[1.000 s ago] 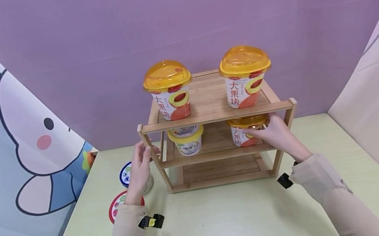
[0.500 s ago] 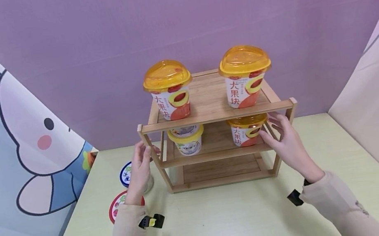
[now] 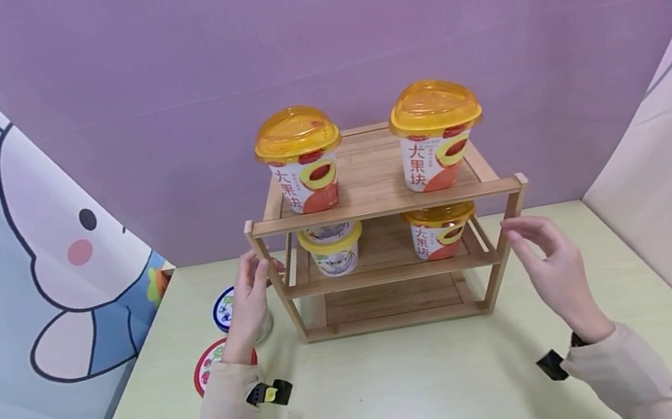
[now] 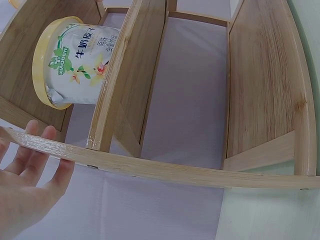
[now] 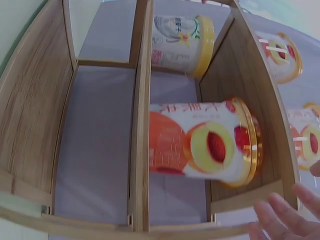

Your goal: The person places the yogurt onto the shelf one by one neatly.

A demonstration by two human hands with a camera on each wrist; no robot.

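A three-tier wooden shelf rack [image 3: 390, 273] stands on the table. My left hand [image 3: 249, 300] holds its left front post, fingertips showing past the wood in the left wrist view. My right hand [image 3: 556, 269] is beside the right post with its fingers loosely bent and nothing in them, fingertips right at the post. On the middle tier stand a peach-printed cup [image 3: 437, 237] with an orange lid at the right and a white cup [image 3: 336, 260] with a yellow rim at the left. Two larger peach cups, a left one [image 3: 307, 177] and a right one [image 3: 437, 155], stand on top.
Left of the rack, partly behind my left arm, are a jar with a blue-rimmed lid [image 3: 222, 310] and a red-rimmed lid [image 3: 208, 368]. A purple cloth [image 3: 346, 30] hangs behind the rack, with printed curtains at both sides.
My right hand has let go of the peach cup on the middle tier and moved right, out past the right post. My left hand stays at the left post.
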